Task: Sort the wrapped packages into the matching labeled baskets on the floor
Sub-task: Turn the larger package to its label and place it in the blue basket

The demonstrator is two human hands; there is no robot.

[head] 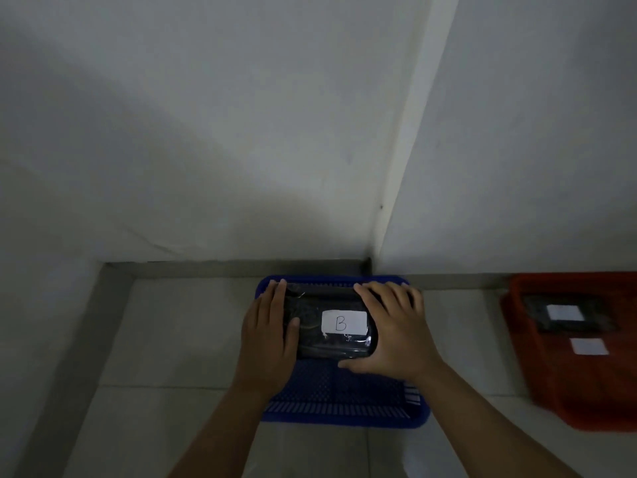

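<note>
- Pale floor tiles meet a dim wall corner, frame centre.
- Package [331, 326], labelled B, sits low over my blue basket [344, 414], lower centre.
- My left hand [270, 334] and right hand [393, 331] clasp its ends.
- Glossy wrap looks slippery, box stiff and light; ends grip best.
- Red basket [537, 384] lies at right.

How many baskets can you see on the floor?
2: a blue basket in front under both hands, and a red basket at the right, cut off by the edge. More may lie outside view.
</note>
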